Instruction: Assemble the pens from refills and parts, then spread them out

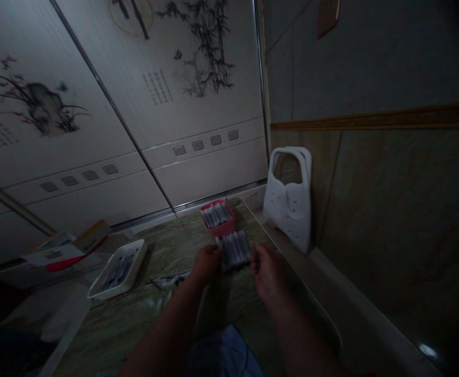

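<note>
Both my hands hold a flat row of dark pens with white ends (pixel 235 251) just above the green marbled tabletop (pixel 135 319). My left hand (pixel 206 263) grips the row's left side, fingers curled round it. On the row's right side my right hand (pixel 266 272) does the same. Just beyond the row stands a small pink box (pixel 218 216) filled with more of the same pens, standing upright.
A white tray (pixel 118 268) with several pens lies at the left, with loose pens (pixel 166 285) between it and my hands. A white bag (pixel 289 201) leans on the tiled wall at the right. Booklets (pixel 68 246) lie at the far left.
</note>
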`<state>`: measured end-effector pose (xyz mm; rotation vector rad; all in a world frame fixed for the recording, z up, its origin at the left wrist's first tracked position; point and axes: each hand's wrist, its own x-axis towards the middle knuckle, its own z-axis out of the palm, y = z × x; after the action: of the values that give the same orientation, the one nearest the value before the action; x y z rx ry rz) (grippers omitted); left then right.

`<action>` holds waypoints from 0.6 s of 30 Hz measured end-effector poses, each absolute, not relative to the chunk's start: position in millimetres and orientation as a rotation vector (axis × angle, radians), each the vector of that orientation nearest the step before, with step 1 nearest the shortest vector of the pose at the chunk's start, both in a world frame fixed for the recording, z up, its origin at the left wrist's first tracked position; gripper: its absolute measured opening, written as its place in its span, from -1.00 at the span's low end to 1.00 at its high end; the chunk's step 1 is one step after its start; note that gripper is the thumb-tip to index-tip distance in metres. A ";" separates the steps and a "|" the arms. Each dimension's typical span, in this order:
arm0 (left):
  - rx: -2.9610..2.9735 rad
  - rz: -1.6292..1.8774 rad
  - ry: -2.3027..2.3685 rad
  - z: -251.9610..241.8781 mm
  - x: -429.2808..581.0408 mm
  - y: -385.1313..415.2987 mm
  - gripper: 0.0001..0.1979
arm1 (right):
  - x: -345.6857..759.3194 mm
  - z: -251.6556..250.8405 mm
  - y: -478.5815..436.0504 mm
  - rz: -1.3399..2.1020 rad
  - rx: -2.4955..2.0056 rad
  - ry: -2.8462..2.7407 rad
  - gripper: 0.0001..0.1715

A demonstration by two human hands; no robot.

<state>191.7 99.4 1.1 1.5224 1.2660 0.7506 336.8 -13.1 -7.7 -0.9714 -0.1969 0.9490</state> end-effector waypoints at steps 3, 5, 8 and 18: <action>1.597 0.756 1.311 1.6 198.1 105.6 -0.75 | 336.5 -7.1 -12.8 0.961 -0.979 -0.191 -0.82; 1.648 0.756 1.343 0.1 199.4 108.5 -0.75 | 336.2 -6.8 -12.6 0.962 -0.974 -0.180 -0.81; 1.735 0.748 1.388 -5.1 198.2 111.3 -0.75 | 335.1 -6.9 -12.1 0.964 -0.953 -0.180 -0.80; 2.037 0.706 1.460 -18.2 187.1 92.9 -0.69 | 324.5 2.1 -16.0 0.903 -1.009 -0.242 -0.76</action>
<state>187.1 92.9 -18.2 2.0368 1.4603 0.7062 324.5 -16.0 2.1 -1.0095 -0.2421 0.9026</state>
